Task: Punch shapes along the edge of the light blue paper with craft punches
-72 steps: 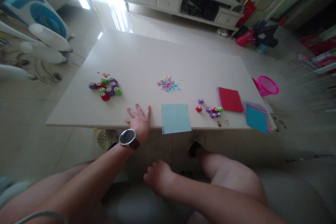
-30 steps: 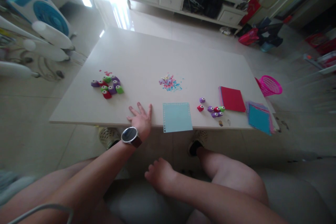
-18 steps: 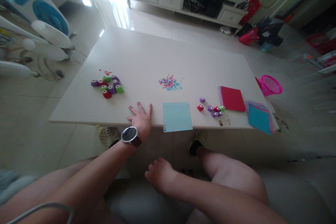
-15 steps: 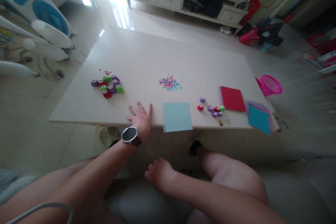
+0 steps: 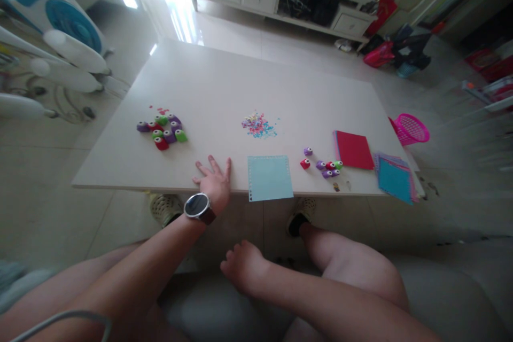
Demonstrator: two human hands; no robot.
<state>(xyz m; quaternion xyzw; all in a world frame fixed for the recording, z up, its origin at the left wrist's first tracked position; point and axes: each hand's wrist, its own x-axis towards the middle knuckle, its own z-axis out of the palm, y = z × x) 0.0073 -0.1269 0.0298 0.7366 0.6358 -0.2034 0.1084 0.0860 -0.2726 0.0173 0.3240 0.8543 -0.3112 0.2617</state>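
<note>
My left hand [image 5: 215,184], a watch [image 5: 197,206] on its wrist, lies flat on the front edge of the white table with fingers spread and nothing under them that I can see. To its right is a light blue sheet of paper [image 5: 270,179], small holes along its edges, slightly over the table edge. My right hand [image 5: 242,267] hangs in front of the table above my lap, fingers curled in, with nothing showing in them. Small craft punches [image 5: 169,136] in purple, red and green cluster at the left; more punches [image 5: 329,165] sit right of the sheet.
Punched paper confetti [image 5: 258,125] is heaped mid-table, with some red bits [image 5: 162,111] by the left punches. A red stack of paper [image 5: 355,149] and blue and pink sheets [image 5: 395,179] lie at the right. Beyond them stands a pink basket [image 5: 411,129].
The whole view has shifted very slightly. Both hands, the sheet and the punches keep their places.
</note>
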